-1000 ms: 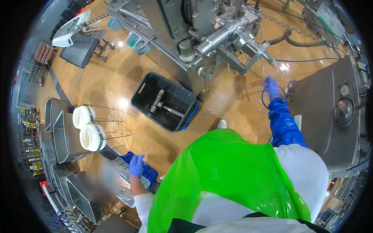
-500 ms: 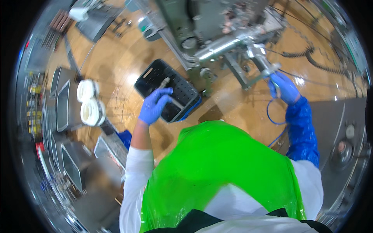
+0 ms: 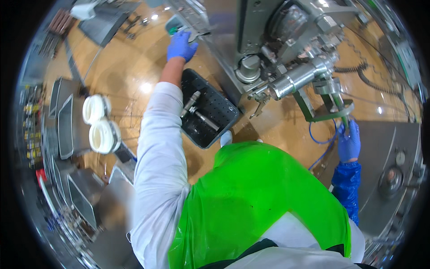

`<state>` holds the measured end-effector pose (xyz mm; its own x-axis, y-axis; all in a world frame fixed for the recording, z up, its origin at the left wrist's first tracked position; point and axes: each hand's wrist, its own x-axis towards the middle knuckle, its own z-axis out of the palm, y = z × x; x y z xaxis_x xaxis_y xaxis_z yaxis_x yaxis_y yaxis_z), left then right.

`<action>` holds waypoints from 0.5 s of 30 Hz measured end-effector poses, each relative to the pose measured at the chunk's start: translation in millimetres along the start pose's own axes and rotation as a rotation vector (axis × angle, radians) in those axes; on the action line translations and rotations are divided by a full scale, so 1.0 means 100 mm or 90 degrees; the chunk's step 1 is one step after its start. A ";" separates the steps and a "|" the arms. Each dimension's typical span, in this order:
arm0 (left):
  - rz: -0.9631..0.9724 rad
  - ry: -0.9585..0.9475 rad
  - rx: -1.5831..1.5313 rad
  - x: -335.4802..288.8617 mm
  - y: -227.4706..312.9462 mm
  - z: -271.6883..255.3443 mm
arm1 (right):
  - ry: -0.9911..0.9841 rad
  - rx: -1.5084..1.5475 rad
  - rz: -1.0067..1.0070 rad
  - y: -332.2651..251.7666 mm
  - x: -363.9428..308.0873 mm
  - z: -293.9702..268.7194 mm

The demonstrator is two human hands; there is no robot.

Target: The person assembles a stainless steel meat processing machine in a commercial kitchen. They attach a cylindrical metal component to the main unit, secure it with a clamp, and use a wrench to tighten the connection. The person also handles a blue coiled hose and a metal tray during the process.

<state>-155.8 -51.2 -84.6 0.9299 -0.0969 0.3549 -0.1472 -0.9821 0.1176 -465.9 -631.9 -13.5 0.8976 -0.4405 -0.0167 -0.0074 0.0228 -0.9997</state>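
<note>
My left hand, in a blue glove, reaches far forward with fingers apart, at a small box with a green button on the side of a metal machine. Whether a fingertip presses the button cannot be made out. On the right, my gloved right hand closes round the lower end of a slim greenish tube, just below a round flange. Above it, a shiny metal cylinder juts from the machine. Pinkish scraps cling around the fittings there.
A black perforated crate on the floor holds metal parts. Two white round tubs and steel bins stand left. A blue hose trails near my right hand, beside a grey steel surface.
My left hand has moved forward from above the crate to the box with the green button. My right hand has shifted right and down, staying at the tube. The view has turned.
</note>
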 end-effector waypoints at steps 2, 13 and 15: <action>0.066 -0.077 0.067 0.33 0.02 0.14 | 0.041 -0.235 -0.149 0.10 -0.17 0.05; 0.139 -0.330 0.179 0.86 0.20 0.15 | 0.251 0.271 0.059 -0.16 -0.29 0.53; 0.124 -0.368 0.134 0.75 0.11 0.15 | 0.247 0.260 0.059 -0.17 -0.26 0.51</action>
<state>-82.9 -72.0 -70.4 0.9330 -0.2906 -0.2123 -0.3173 -0.9425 -0.1045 -466.1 -574.9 4.7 0.6728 -0.7159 -0.1866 0.1613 0.3881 -0.9074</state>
